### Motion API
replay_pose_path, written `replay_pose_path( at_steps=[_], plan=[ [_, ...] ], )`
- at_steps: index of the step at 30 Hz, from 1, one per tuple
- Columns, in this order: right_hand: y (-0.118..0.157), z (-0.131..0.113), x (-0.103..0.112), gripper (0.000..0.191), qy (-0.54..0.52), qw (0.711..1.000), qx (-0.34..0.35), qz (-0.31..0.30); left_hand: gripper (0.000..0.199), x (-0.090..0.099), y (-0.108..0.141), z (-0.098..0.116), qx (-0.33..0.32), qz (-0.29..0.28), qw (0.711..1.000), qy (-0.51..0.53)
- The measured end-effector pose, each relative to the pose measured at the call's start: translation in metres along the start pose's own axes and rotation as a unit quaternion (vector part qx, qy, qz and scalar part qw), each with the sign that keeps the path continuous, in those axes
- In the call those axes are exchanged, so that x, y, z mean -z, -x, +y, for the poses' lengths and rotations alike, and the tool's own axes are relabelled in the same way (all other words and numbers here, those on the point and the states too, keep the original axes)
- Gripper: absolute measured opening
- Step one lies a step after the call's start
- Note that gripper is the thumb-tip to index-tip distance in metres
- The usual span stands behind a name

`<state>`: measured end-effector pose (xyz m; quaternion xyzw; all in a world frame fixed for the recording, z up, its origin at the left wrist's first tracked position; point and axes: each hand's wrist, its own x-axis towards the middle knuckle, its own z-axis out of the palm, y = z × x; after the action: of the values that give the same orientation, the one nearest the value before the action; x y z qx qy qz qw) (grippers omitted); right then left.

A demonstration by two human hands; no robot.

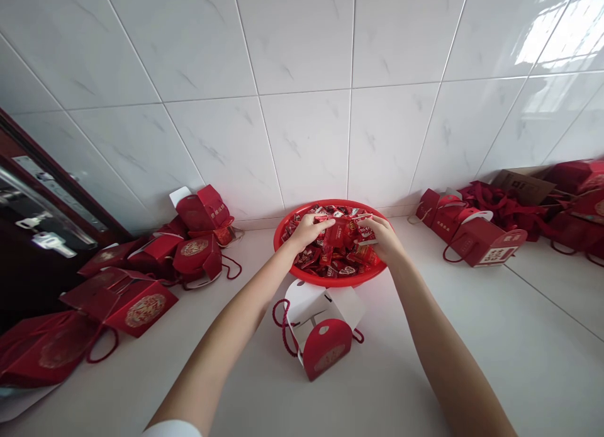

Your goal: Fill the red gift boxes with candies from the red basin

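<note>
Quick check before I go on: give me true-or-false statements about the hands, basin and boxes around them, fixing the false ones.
1. The left hand and right hand are over the red basin. True.
2. The front gift box is closed. False: the front gift box stands open.
3. The red basin holds wrapped candies. True.
4. More gift boxes lie only to the right. False: more gift boxes lie on both sides.
</note>
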<state>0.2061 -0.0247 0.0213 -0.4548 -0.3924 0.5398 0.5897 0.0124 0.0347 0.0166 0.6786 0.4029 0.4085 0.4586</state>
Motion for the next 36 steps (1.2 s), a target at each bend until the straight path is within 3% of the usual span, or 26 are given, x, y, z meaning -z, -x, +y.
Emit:
replay_pose_path(
  at_steps=[17, 24, 30, 36],
  plan=[
    [-0.0011, 0.0008, -0.0004, 0.018, 0.001, 1.0, -0.003, 0.001, 0.047, -0.0008, -0.0043, -0.007, 0.005, -0.006, 1.0, -0.016],
    [-0.0012, 0.0011, 0.0004, 0.018, -0.001, 1.0, -0.004, 0.0, 0.039, -0.0011, -0.0036, -0.0067, -0.012, -0.004, 0.999, -0.04],
    [-0.0008, 0.0015, 0.0005, 0.017, -0.001, 1.0, -0.005, -0.004, 0.02, 0.0, -0.0024, -0.0062, -0.002, -0.055, 0.998, -0.041],
    [-0.0002, 0.0011, -0.0001, 0.017, -0.002, 1.0, -0.005, -0.007, 0.028, -0.0003, -0.0041, -0.0094, 0.006, -0.063, 0.998, -0.03]
  ],
)
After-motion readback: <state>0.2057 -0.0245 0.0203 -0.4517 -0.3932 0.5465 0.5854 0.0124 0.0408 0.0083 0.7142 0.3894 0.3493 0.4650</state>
